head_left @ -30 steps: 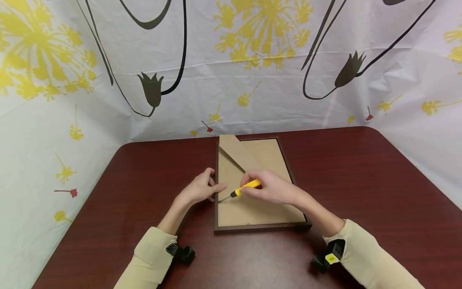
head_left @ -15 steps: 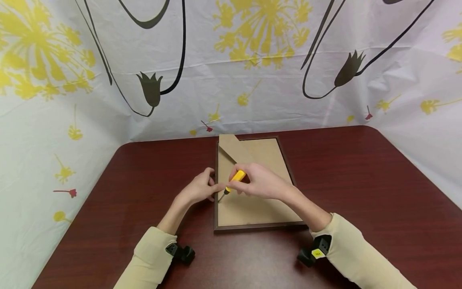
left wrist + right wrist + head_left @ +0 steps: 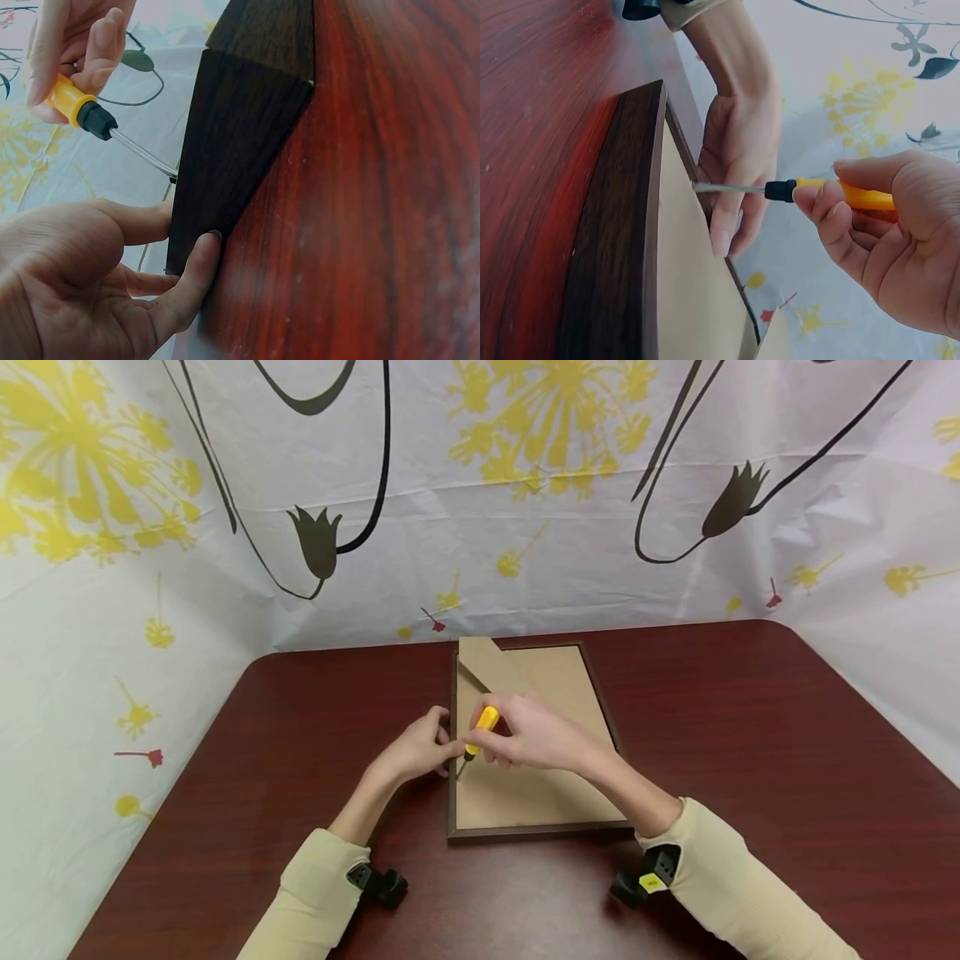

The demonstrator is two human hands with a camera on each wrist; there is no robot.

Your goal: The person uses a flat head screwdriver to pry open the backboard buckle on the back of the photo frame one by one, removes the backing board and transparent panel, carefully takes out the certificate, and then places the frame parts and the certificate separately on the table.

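Note:
A dark brown picture frame (image 3: 540, 833) lies back side up on the table, its tan backing board (image 3: 525, 797) showing. My left hand (image 3: 416, 750) grips the frame's left side, thumb over the top and fingers against the outer wall (image 3: 244, 127). With my right hand (image 3: 536, 733) I hold a yellow screwdriver (image 3: 486, 720) with a black collar, pinched by the handle. Its metal shaft (image 3: 731, 187) slants down, and the tip meets the inner left edge of the frame beside my left thumb. In the left wrist view a small dark tab (image 3: 173, 178) shows at the tip.
A tan stand flap (image 3: 487, 662) lies slanted over the backing board, its end reaching past the frame's far edge. The table (image 3: 720, 718) is dark red wood. Behind it hangs a white cloth (image 3: 420, 552) printed with flowers.
My right hand has moved left and slightly up, tilting the screwdriver steeper while its tip stays at the frame's left edge. My left hand keeps its place.

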